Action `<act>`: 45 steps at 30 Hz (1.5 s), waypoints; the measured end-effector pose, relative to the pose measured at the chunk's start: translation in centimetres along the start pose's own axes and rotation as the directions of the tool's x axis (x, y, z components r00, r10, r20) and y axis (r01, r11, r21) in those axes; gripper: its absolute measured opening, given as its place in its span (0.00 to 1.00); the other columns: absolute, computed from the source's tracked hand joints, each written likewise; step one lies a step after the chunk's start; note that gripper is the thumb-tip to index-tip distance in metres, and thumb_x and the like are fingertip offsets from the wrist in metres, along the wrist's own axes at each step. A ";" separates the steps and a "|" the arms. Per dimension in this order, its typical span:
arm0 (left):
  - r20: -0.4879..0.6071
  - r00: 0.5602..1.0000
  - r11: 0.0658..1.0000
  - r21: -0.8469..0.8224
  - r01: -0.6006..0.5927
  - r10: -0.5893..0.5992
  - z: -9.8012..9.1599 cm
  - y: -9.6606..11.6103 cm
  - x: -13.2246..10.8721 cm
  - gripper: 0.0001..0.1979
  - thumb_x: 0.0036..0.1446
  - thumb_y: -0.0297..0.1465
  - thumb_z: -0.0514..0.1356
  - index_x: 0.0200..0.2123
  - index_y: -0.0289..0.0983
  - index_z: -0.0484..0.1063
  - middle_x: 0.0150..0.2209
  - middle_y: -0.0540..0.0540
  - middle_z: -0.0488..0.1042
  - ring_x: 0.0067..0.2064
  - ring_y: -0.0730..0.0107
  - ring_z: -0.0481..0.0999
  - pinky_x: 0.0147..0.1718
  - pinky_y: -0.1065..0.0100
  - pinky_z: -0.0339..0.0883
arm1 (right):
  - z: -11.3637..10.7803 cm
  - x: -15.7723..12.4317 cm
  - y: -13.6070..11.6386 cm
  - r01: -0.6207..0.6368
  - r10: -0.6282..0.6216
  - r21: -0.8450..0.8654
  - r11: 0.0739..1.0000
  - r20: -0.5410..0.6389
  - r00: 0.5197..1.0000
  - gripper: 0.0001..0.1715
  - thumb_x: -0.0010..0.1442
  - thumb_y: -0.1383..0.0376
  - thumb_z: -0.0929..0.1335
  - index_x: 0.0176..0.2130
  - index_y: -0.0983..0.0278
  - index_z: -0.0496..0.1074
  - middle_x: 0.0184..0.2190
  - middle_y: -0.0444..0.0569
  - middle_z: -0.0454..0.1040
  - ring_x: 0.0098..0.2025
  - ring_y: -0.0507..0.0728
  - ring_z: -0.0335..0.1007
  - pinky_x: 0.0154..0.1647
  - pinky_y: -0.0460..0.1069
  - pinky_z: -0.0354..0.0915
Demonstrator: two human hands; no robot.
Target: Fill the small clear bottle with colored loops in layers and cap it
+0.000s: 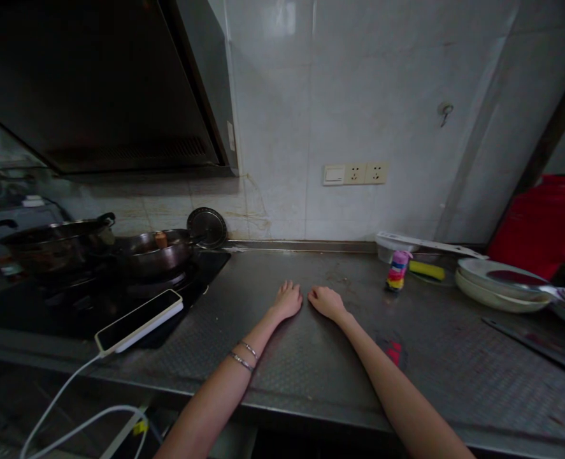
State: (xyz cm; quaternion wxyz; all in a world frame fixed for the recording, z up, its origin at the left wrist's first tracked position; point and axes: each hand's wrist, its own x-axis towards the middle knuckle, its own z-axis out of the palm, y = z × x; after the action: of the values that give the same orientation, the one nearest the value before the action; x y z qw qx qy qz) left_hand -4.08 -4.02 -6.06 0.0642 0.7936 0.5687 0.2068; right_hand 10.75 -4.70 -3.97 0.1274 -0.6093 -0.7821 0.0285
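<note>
My left hand (288, 299) rests on the metal countertop (282, 357) with its fingers slightly apart, holding nothing. Two bracelets (244, 357) circle the left forearm. Just to its right, my right hand (327, 301) lies on the same surface, its fingers curled in and no object visible in it. A small gap separates the two hands. Nearest on the right stands a roll of colourful bags (397, 270), pink at the top and yellow lower down. A red patch (393, 352) shows on the counter beside my right forearm.
On the left, a phone (139, 320) with a white cable lies by the stove's edge. A wok (57, 242) and a pan (155, 252) sit on the burners under a range hood (120, 83). Rightward are a yellow sponge (427, 271), stacked bowls (497, 290), a knife (535, 347) and a red container (540, 223).
</note>
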 end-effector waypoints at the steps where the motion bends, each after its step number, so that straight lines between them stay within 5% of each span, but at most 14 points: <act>1: -0.001 1.000 1.000 -0.003 0.006 -0.006 0.0 0.0 0.0 0.18 0.57 0.33 0.45 0.48 0.32 0.63 0.57 0.33 0.58 0.61 0.51 0.52 0.56 0.50 0.47 | -0.1 0.0 0.0 0.004 -0.004 -0.003 1.000 0.002 1.000 0.19 0.60 0.60 0.56 0.35 0.64 0.72 0.35 0.55 0.75 0.39 0.58 0.71 0.35 0.47 0.60; 16: -0.014 1.000 0.997 0.071 -0.004 0.005 0.1 0.5 0.0 0.19 0.58 0.31 0.43 0.49 0.29 0.63 0.56 0.29 0.59 0.60 0.48 0.53 0.55 0.48 0.47 | -0.2 0.2 0.8 0.072 -0.072 0.021 0.997 0.007 0.997 0.14 0.58 0.60 0.59 0.33 0.64 0.70 0.32 0.50 0.74 0.35 0.55 0.70 0.28 0.45 0.54; 24: 0.043 0.999 0.965 0.261 -0.004 -0.007 0.0 0.8 0.1 0.21 0.59 0.33 0.42 0.51 0.28 0.60 0.57 0.30 0.58 0.59 0.49 0.54 0.54 0.51 0.50 | -0.5 0.1 1.1 0.084 -0.085 0.091 0.992 0.012 0.996 0.13 0.58 0.61 0.60 0.30 0.64 0.70 0.29 0.49 0.73 0.32 0.53 0.68 0.26 0.44 0.51; 30: 0.044 0.999 0.956 0.292 -0.022 0.010 -0.1 0.6 0.3 0.21 0.60 0.33 0.41 0.50 0.28 0.61 0.56 0.31 0.59 0.59 0.51 0.55 0.54 0.53 0.52 | -0.6 0.3 1.7 0.108 -0.096 0.195 0.975 -0.068 0.993 0.13 0.57 0.61 0.61 0.29 0.63 0.70 0.26 0.47 0.72 0.28 0.51 0.65 0.26 0.43 0.50; 34: 0.066 0.998 0.963 0.267 -0.030 0.013 -0.4 0.6 0.1 0.21 0.59 0.33 0.42 0.51 0.28 0.61 0.57 0.30 0.58 0.59 0.50 0.55 0.54 0.52 0.52 | -1.8 0.4 2.9 0.047 0.026 0.276 0.960 -0.255 0.967 0.15 0.58 0.58 0.59 0.29 0.62 0.69 0.23 0.45 0.70 0.26 0.50 0.63 0.24 0.44 0.49; 39: 0.063 0.998 0.980 0.200 -0.001 -0.012 -1.2 0.9 -0.1 0.22 0.59 0.33 0.44 0.52 0.28 0.61 0.57 0.31 0.58 0.60 0.51 0.53 0.55 0.53 0.50 | -3.9 0.5 5.9 -0.074 0.272 0.381 0.922 -0.499 0.822 0.15 0.57 0.56 0.59 0.31 0.62 0.67 0.23 0.44 0.67 0.26 0.52 0.61 0.24 0.44 0.50; 42: 0.008 1.000 0.994 0.113 -0.007 0.006 -3.1 2.1 0.1 0.20 0.57 0.32 0.48 0.51 0.29 0.64 0.55 0.34 0.62 0.58 0.54 0.58 0.55 0.57 0.52 | -5.2 0.6 8.4 -0.165 0.421 0.410 0.897 -0.679 0.602 0.13 0.54 0.58 0.61 0.36 0.63 0.65 0.29 0.48 0.67 0.32 0.56 0.62 0.29 0.46 0.55; 45: -0.011 0.984 0.980 -0.099 -0.175 0.175 -6.9 4.9 -0.7 0.16 0.57 0.32 0.49 0.45 0.34 0.69 0.46 0.40 0.72 0.48 0.63 0.70 0.48 0.65 0.60 | -6.3 0.8 11.2 -0.233 0.455 0.392 0.890 -0.801 0.389 0.19 0.50 0.60 0.64 0.42 0.66 0.62 0.38 0.55 0.64 0.42 0.61 0.60 0.39 0.51 0.58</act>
State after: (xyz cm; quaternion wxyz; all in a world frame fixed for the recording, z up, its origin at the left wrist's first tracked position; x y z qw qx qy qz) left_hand -2.71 -7.33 1.62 0.0847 0.8362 0.4856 0.2404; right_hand 22.64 -1.81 0.04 0.5657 -0.6670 -0.4513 -0.1772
